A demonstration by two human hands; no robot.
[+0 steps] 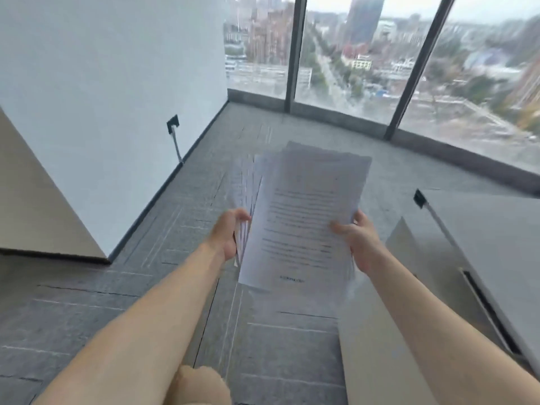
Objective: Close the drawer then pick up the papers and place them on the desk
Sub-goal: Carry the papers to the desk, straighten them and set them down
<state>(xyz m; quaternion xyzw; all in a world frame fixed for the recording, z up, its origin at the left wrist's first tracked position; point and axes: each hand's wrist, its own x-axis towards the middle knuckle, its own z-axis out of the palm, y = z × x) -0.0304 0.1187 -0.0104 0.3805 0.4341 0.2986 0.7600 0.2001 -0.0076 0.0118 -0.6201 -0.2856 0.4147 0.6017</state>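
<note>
A person is standing in an office corner and looking down along 2 bare forearms at a sheaf of papers (pixel 304 217) held out in front of the body, above a grey carpeted floor (pixel 117 317). The left hand (pixel 229 233) is gripping the left edge of the sheaf, fingers tucked behind the pages and thumb towards the front. The right hand (pixel 361 242) is clasping the right edge, its thumb lying across the printed top sheet. The pages are fanning out unevenly, with several edges showing at the upper left, and the picture is blurring a little, so the text cannot be read.

To the right, a pale desk (pixel 491 229) is showing its top and side panel, with a dark slot near the lower edge. To the left stands a beige panel (pixel 35 200) against a white wall (pixel 117 68). Tall windows (pixel 350 54) are showing a city far below. No drawer can be made out for certain.

By the look of it, the papers are already lifted, so the placing step is in hand. The next move is calling for a turn to the right, carrying the loose sheaf level over the desk top and lowering it flat before both hands are letting go.
</note>
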